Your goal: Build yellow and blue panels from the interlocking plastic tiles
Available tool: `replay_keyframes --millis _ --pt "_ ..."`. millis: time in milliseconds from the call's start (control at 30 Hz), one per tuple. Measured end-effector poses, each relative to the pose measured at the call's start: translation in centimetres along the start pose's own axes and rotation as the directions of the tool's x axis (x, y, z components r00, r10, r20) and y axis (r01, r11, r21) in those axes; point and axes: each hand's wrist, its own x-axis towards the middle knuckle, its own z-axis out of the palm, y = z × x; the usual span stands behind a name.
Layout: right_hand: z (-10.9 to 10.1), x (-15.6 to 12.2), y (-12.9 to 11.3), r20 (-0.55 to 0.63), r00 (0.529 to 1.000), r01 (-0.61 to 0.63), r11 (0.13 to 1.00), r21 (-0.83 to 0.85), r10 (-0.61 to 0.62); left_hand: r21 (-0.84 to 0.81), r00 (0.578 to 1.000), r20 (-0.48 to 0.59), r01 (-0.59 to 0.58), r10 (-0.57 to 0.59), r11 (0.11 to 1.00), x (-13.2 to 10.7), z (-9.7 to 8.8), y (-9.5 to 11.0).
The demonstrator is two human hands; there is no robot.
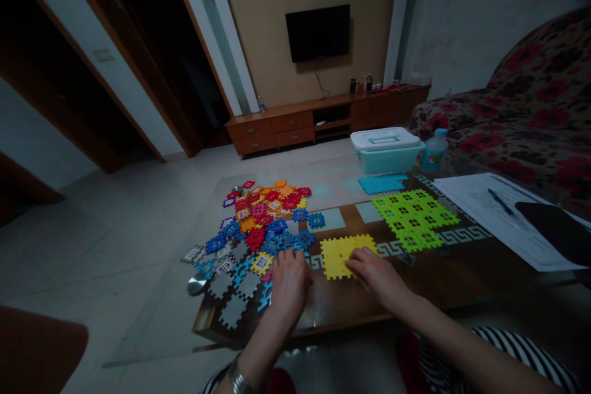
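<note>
One low table (pixel 332 311) carried the lot. Left of the yellow sheet (pixel 335 260) sprawled a pile of loose tiles (pixel 257 238): red, orange, blue, grey, white, some with window grids. By my judgement the pile was the larger share, so much seemed left unjoined. Right of the yellow sheet lay a green sheet (pixel 410 217), many windowed tiles joined, near edge stepped; looked well advanced. Beyond the yellow sheet, off to its right, a blue sheet (pixel 383 183), flat, toothed; joins too faint to count.

Yellow sheet itself: flat on the table, small, bright, matt-looking, outer edges notched in square teeth. Three tiles or so made out; near right corner hidden by fingers. Probably partway.

Right hand (pixel 372 268) pinched the yellow sheet near that corner. Left hand (pixel 290 274), left of it, fingers curled together; could not tell whether they gripped anything.
</note>
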Motion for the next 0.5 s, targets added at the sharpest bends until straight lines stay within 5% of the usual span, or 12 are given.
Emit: replay_keyframes --millis 233,500 --pt "0.7 0.5 -0.3 -0.019 1.0 0.016 1.0 0.016 -0.016 -0.059 0.982 0.175 0.074 -0.063 0.995 2.2 0.4 -2.6" --pt "0.2 0.7 0.7 -0.038 0.994 0.106 0.992 0.065 -0.103 -0.217 0.994 0.105 0.015 0.009 0.976 1.6 -0.9 -2.3"
